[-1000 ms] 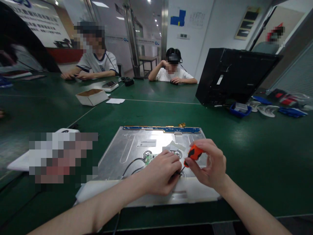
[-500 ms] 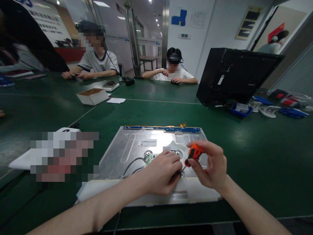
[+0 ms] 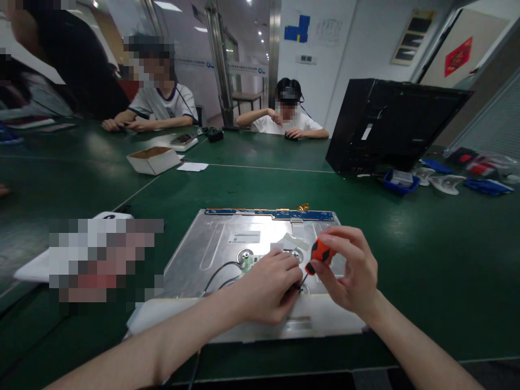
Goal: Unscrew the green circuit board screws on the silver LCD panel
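A silver metal panel (image 3: pixel 219 238) lies flat on the green table, with a blue circuit strip (image 3: pixel 268 214) along its far edge. Black cables run to a small green board (image 3: pixel 250 262) on it. My left hand (image 3: pixel 273 287) rests over the board with fingers curled down; what its fingertips hold is hidden. Between thumb and fingers, my right hand (image 3: pixel 351 265) grips an orange and black screwdriver (image 3: pixel 320 250). The screwdriver's shaft slants down to the panel beside my left fingertips.
Behind at the right stands a large black casing (image 3: pixel 390 124), near a blue tray (image 3: pixel 400 187). An open white box (image 3: pixel 153 160) sits at the back left. A white object (image 3: pixel 32 265) lies left of the panel. Two seated people work across the table.
My right hand has shifted its fingers around the screwdriver handle, which has turned and tilted slightly. My left hand has stayed in place. At the far left, a person in black has moved.
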Available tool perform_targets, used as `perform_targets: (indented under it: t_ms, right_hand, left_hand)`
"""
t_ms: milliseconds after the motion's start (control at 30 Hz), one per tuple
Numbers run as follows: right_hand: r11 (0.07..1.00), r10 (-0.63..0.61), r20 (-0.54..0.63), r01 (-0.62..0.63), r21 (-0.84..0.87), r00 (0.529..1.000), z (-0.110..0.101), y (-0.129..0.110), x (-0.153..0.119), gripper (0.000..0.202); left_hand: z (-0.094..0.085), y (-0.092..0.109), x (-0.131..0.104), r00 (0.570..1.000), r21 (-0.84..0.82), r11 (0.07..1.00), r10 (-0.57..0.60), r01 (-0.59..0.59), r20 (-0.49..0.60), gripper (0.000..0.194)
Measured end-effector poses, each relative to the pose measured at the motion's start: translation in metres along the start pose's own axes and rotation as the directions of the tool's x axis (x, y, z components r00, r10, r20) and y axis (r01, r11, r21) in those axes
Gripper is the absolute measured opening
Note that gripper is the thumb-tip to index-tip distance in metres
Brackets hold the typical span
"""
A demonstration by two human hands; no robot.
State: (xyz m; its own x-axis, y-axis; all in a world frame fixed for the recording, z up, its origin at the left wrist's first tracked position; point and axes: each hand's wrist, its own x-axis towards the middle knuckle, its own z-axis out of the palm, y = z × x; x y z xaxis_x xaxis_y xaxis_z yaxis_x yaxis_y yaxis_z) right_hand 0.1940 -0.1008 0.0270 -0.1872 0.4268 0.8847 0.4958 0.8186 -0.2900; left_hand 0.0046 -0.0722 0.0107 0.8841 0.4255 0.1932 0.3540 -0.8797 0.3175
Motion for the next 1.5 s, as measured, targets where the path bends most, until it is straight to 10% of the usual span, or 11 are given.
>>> perform_targets:
  t_ms: [1133,1500]
  right_hand:
    - [0.981,0.067,0.092,-0.083,0.178,0.993,0.002,0.002,-0.005,0.058]
    - [0.988,0.015,-0.049,-0.007,0.155,0.999,0.006,0.004,-0.005,0.060]
  left_hand:
    - [-0.003,0.002,0.001,1.000,0.025,1.000,-0.005,0.005,0.004,0.003]
    - [0.002,0.000,-0.001,1.000,0.007,1.000,-0.013,0.013,0.007,0.010]
